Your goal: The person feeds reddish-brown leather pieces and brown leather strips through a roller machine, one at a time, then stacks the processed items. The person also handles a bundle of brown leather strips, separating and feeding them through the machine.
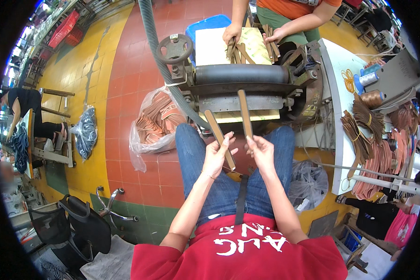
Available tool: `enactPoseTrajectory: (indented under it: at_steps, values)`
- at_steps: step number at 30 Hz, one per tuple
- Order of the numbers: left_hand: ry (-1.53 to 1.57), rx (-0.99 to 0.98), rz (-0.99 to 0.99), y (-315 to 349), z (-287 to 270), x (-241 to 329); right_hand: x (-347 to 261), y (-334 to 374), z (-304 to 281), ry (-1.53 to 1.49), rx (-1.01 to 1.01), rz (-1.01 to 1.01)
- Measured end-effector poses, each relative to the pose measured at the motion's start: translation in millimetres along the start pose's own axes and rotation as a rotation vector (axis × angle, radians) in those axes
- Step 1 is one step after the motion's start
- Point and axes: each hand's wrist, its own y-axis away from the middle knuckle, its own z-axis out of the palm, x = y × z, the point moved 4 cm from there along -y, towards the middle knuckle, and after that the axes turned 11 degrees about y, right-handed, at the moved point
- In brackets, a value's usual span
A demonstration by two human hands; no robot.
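The left hand has its grip closed on the lower part of a tan leather strip, fingers wrapped about it above the lap, and this strip slants up and to the left, its upper end short of the machine's front plate. The right hand pinches the lower end of a second tan strip between thumb and fingertips; that strip stands nearly upright, and its top reaches up against the dark roller of the machine in front of the knees. The two hands are just beside each other, not touching, over blue jeans, with a dark strap lying between the thighs. On the machine's left sits a round handwheel, and a grey ribbed hose curves down past it to the floor. Beyond the roller, a person in an orange top rests both hands on more strips lying on a pale sheet. To the left of the knees, a clear plastic bag of brownish leather pieces sits on the red tiled floor. To the right, a white counter carries thread spools and bundles of strips tied with bands, and a second clear bag lies below its edge.
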Motion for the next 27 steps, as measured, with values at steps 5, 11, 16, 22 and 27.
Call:
enactPoseTrajectory:
  at_steps: [5, 11, 16, 22, 27]
  values:
    - [0.045, 0.01, -0.052, 5, -13, 3, 7, -56, -1, -0.117, 0.065, 0.232]
    - [0.059, -0.008, -0.127, 13, -10, -9, 15, -36, 14, -0.167, -0.022, 0.265]
    - [0.055, -0.073, -0.147, 9, 1, -16, 38, 15, 11, -0.346, 0.013, 0.308]
    - [0.031, -0.082, -0.142, 6, 9, -8, -2, -50, 13, -0.403, -0.085, 0.137]
    - [-0.074, 0.007, -0.122, 9, 9, 0, 3, -26, 14, 0.007, 0.021, 0.238]
